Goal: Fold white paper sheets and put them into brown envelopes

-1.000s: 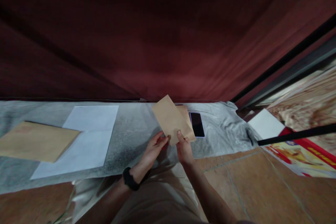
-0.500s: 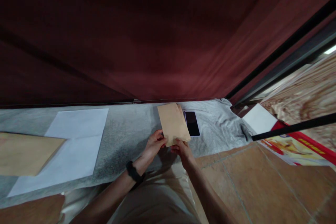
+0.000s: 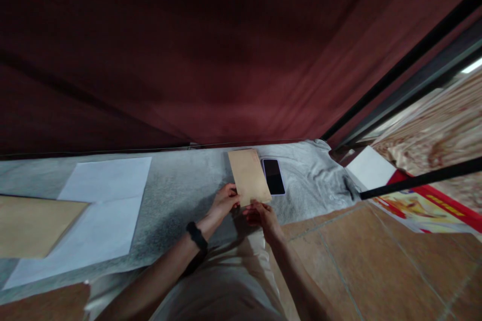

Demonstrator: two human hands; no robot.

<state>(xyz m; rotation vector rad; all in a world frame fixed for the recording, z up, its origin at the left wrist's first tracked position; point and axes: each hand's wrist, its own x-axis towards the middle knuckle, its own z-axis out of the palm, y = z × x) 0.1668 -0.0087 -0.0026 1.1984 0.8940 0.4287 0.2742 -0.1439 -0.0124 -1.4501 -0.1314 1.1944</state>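
A brown paper envelope (image 3: 248, 175) lies in front of me on the grey cloth, faint print at its far right corner. The edge of another brown sheet or envelope shows just beneath it. My left hand (image 3: 226, 199), with a black band on the wrist, pinches its near left corner. At the near edge, further right, the thumb and fingers of my right hand (image 3: 262, 214) are closed on the paper. A dark-screened phone (image 3: 274, 176) with a pale rim lies close by the envelope's right side.
The grey cloth (image 3: 184, 175) runs along a dark red panel (image 3: 226, 85). To the left, a larger brown envelope (image 3: 37, 223) overlaps white paper (image 3: 113, 215). A black bar (image 3: 422, 179) crosses in front of a red and yellow printed box (image 3: 433, 208) on the right, above floor tiles (image 3: 369, 261).
The top brown envelope has shifted to cover more of the one beneath, and print now shows at its far right corner. My right fingers have moved slightly along the near edge.
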